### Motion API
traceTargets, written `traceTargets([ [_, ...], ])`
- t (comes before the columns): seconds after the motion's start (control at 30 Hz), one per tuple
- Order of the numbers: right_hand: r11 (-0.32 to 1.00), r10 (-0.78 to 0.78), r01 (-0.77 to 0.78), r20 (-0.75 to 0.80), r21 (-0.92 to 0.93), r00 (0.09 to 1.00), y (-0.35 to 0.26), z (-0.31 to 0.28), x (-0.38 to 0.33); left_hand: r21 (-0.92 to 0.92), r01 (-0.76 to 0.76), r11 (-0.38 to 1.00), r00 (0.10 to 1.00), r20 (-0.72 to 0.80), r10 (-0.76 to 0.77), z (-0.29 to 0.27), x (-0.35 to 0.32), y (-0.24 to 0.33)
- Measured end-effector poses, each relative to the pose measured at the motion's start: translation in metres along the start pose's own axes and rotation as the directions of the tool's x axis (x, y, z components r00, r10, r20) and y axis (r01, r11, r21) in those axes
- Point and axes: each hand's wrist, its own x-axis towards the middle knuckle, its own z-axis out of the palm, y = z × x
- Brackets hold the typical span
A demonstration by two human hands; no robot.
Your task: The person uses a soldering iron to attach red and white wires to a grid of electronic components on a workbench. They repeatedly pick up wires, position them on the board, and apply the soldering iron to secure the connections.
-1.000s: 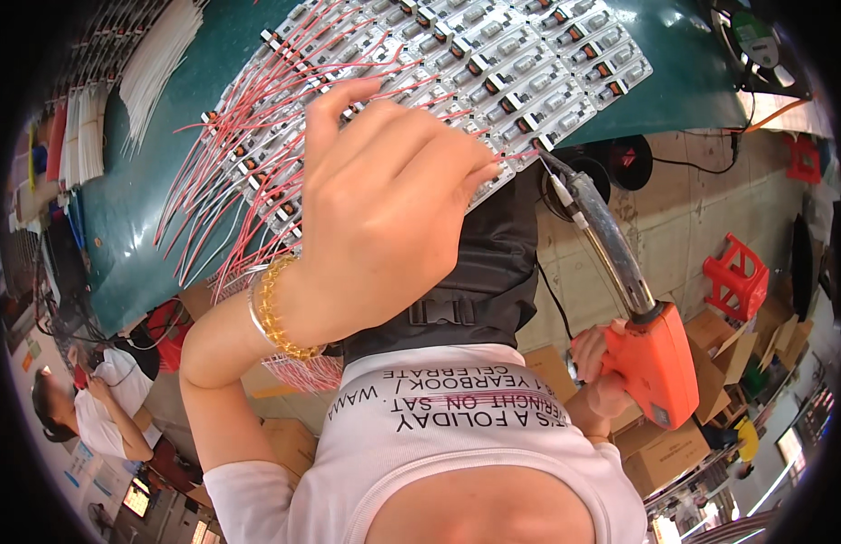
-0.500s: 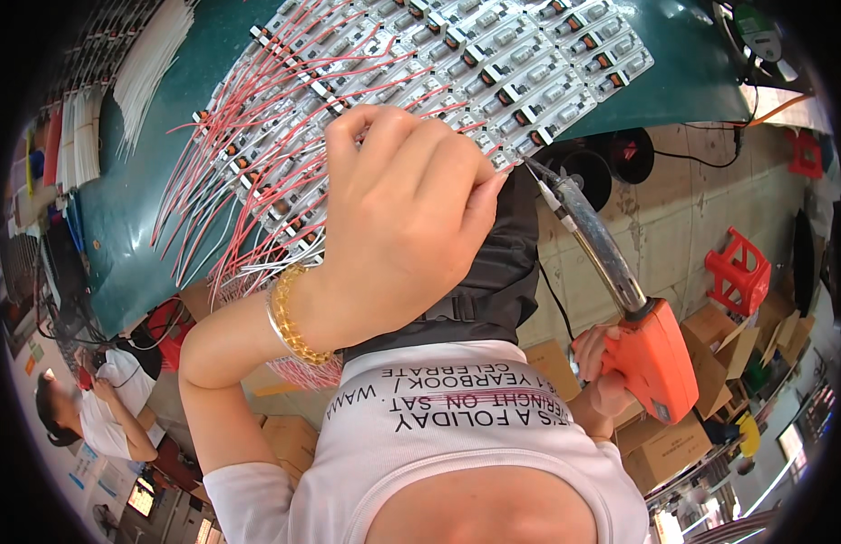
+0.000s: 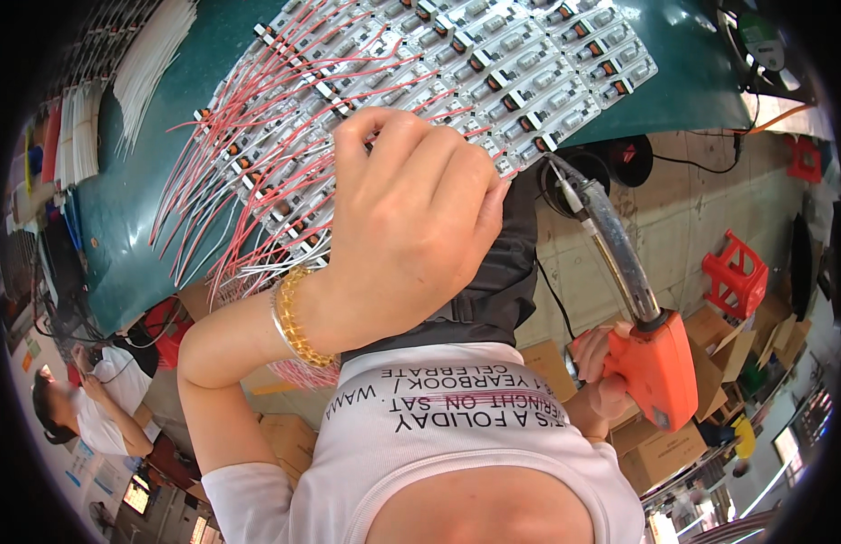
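Observation:
My left hand (image 3: 416, 208), a yellow beaded bracelet (image 3: 298, 317) on its wrist, is closed over the near edge of a panel of small grey circuit boards (image 3: 552, 86). Its thumb and forefinger pinch together at the panel's edge, with a bit of red wire (image 3: 509, 174) showing at the fingertips; the rest is hidden. Wrapped round the handle of an orange soldering gun (image 3: 661, 367) is my right hand (image 3: 602, 363). The gun's long metal barrel points up and left, its tip just off the panel's edge, right of my left fingertips. Many red and white wires (image 3: 221, 163) trail leftward over the boards.
The panel lies on a green table mat (image 3: 121, 263). Bundled white wires (image 3: 153, 68) lie at the far left. Black spools (image 3: 629, 159) stand beyond the table edge, with a red stool (image 3: 736, 274) and cardboard boxes (image 3: 661, 453) on the right. Another person (image 3: 103, 399) sits at left.
The soldering gun's tip has moved right, away from my left fingertips. The panel and my left hand have shifted slightly to the right. Both hands keep their grip.

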Motion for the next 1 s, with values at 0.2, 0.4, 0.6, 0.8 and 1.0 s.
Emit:
traceTargets([
  [0.2, 0.988, -0.120, 0.118, 0.018, 0.096, 0.993, -0.006, 0.010, 0.029, -0.030, 0.015, 0.999, 0.999, -0.045, -0.017, -0.001, -0.006, 0.000],
  [0.4, 0.957, -0.259, 0.256, 0.006, 0.134, 0.966, 0.013, 0.006, 0.056, 0.508, 0.143, 0.849, 0.974, -0.227, -0.028, -0.089, 0.008, -0.082],
  [0.6, 0.916, -0.354, 0.354, 0.031, -0.187, 0.935, 0.003, 0.004, 0.087, 0.685, 0.201, 0.700, 0.976, -0.201, -0.084, -0.136, -0.017, -0.212],
  [0.8, 0.817, -0.495, 0.507, 0.118, -0.274, 0.861, -0.042, 0.010, 0.122, 0.723, 0.061, 0.688, 0.996, -0.092, 0.008, -0.131, 0.001, -0.232],
  [1.0, 0.862, -0.443, 0.453, 0.097, -0.225, 0.891, -0.034, 0.023, 0.125, 0.654, 0.030, 0.756, 0.970, -0.201, 0.136, -0.152, 0.015, -0.224],
])
